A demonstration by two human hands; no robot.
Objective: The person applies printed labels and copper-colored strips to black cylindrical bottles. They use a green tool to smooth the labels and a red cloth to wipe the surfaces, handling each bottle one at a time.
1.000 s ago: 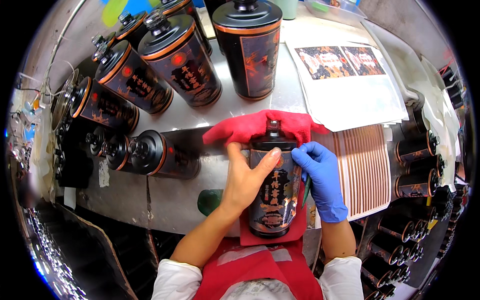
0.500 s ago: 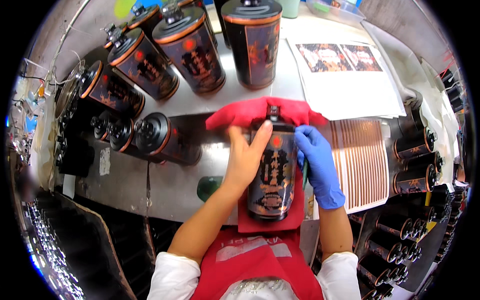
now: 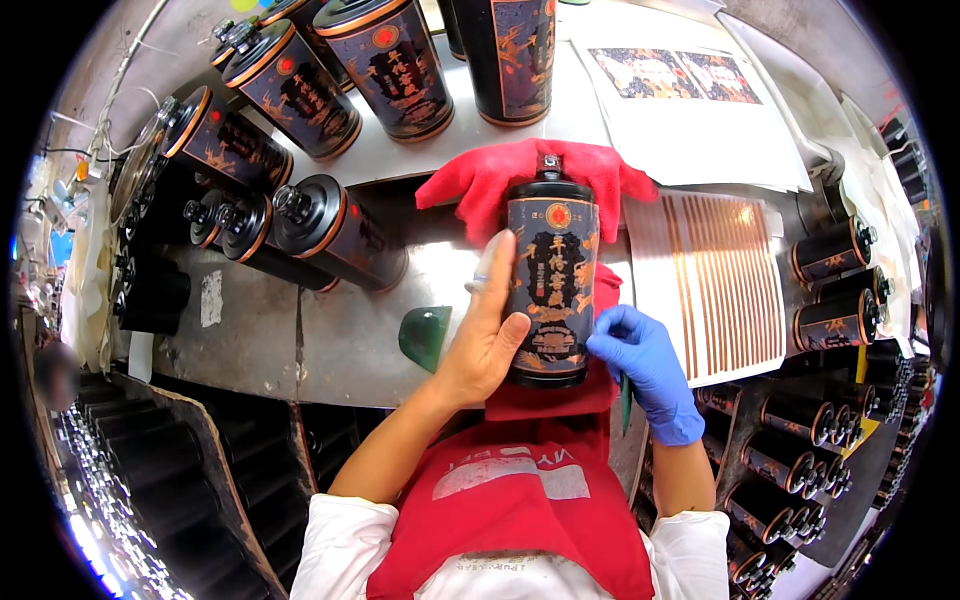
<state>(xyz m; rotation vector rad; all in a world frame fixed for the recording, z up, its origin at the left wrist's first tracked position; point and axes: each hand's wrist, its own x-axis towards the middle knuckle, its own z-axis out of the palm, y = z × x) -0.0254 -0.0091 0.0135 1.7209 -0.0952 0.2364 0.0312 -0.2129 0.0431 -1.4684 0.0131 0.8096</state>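
Note:
A black bottle (image 3: pixel 552 290) with an orange-and-gold decorated label lies in front of me, its neck pointing away, on a red cloth (image 3: pixel 470 185). Bare, my left hand (image 3: pixel 485 340) grips the bottle's left side, thumb near the lower label. One of its fingers has a pale band or wrap. My right hand (image 3: pixel 640 365), in a blue glove, has its fingertips at the bottle's lower right edge. A thin green tool (image 3: pixel 626 402), perhaps a scraper, sticks out below those gloved fingers; most of it is hidden.
A green flat piece (image 3: pixel 424 338) lies on the metal table (image 3: pixel 340 350) left of my hand. Similar bottles (image 3: pixel 390 75) stand at the back left. On the right are a sheet of copper-coloured strips (image 3: pixel 715 290) and printed papers (image 3: pixel 690 130). More bottles (image 3: pixel 835 250) fill racks at the right.
My right hand has slid down the bottle's right side from its shoulder to near its base. My left hand has shifted from the shoulder to the left side. The view has tilted slightly.

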